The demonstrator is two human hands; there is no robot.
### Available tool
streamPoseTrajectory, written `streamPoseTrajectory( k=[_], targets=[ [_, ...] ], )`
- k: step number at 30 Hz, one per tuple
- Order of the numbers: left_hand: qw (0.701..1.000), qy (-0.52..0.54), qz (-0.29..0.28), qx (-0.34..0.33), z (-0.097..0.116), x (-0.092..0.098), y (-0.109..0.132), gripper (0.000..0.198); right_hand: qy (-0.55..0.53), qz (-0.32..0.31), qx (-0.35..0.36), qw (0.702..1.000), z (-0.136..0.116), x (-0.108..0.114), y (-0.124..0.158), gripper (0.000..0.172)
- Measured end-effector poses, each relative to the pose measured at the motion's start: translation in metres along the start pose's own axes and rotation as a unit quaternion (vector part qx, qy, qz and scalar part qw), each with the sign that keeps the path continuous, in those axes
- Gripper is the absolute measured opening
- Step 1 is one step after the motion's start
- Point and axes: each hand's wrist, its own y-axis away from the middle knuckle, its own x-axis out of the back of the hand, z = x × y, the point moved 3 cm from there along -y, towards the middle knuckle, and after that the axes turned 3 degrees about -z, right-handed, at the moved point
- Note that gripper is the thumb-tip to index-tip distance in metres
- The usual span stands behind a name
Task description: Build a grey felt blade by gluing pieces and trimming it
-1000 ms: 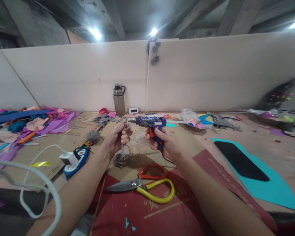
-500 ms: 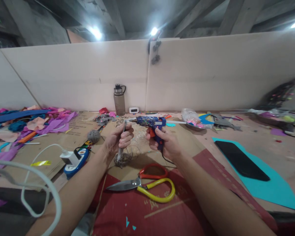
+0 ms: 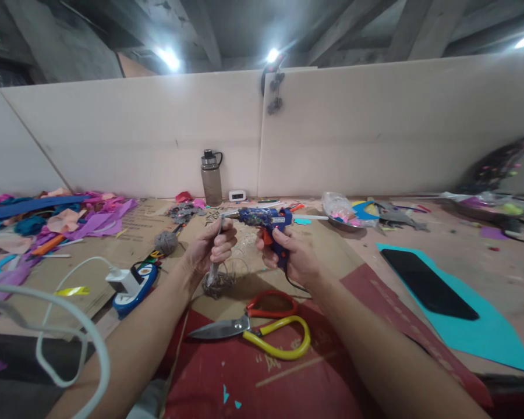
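My right hand (image 3: 288, 253) is wrapped round the handle of a blue hot glue gun (image 3: 262, 218), fingers by its red trigger. A white glue stick (image 3: 310, 217) sticks out of the gun's back end. My left hand (image 3: 213, 247) pinches a thin grey strip (image 3: 213, 272) that hangs below the fist; its exact kind is unclear. The gun's nozzle points left and meets the strip's top end above my left fingers. Beneath the left hand lies a tangle of grey wire or yarn (image 3: 219, 285). Closer to me are scissors (image 3: 244, 329) with one red and one yellow handle.
A blue-and-white power strip (image 3: 133, 291) with a white plug and cable lies left. Coloured scraps (image 3: 65, 218) heap at the far left. A grey yarn ball (image 3: 166, 242), a bottle (image 3: 211, 180) and a bagged bundle (image 3: 338, 208) stand further back. A black phone (image 3: 428, 283) rests on turquoise sheet at right.
The glue gun and my right hand have shifted slightly left, toward my left hand. My left hand keeps its hold on the grey strip.
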Motion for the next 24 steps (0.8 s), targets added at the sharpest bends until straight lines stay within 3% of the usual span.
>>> streamPoseTrajectory(
  k=[6,12,17,24],
  targets=[
    [1.0,-0.009,-0.007,0.008,-0.0009,-0.0014,-0.0002,0.016,0.013,0.015,-0.004,1.0,0.0022,0.0015,-0.001,0.024],
    [0.998,-0.042,0.015,-0.034,0.0037,0.0007,-0.0013,0.014,0.004,0.029,-0.002,1.0,-0.0025,0.0019,0.0007,0.025],
    [0.998,-0.065,0.011,-0.017,0.0009,0.0011,-0.0006,0.02,-0.006,0.01,-0.012,1.0,-0.0003,-0.0015,0.0008,0.025],
    [0.997,-0.069,0.008,-0.016,0.0017,0.0003,-0.0001,0.017,-0.001,0.029,-0.014,0.999,-0.001,0.0,0.0005,0.025]
  ],
)
